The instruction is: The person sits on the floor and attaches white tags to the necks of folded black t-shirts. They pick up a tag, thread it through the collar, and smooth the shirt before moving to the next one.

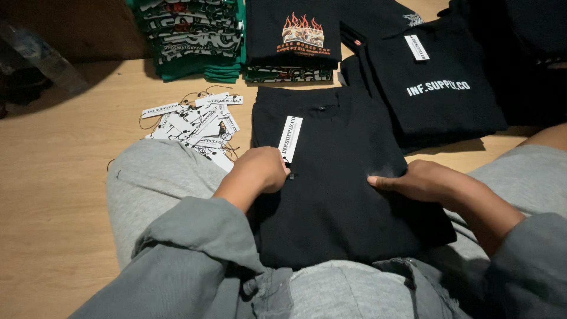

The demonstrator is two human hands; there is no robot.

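A folded black shirt (336, 195) lies across my lap, between my knees in grey trousers. My left hand (258, 170) is closed on the lower end of a white paper hang tag (290, 137) that rests on the shirt's upper left part. My right hand (413, 180) lies flat on the shirt's right side, fingers pointing left, pressing the cloth down. Both my sleeves are grey.
A loose heap of white hang tags with strings (198, 124) lies on the wooden floor (53, 177) to the left. Behind are a stack of green folded shirts (195, 35), a black stack with a flame print (295, 35), and tagged black shirts (437, 88) at right.
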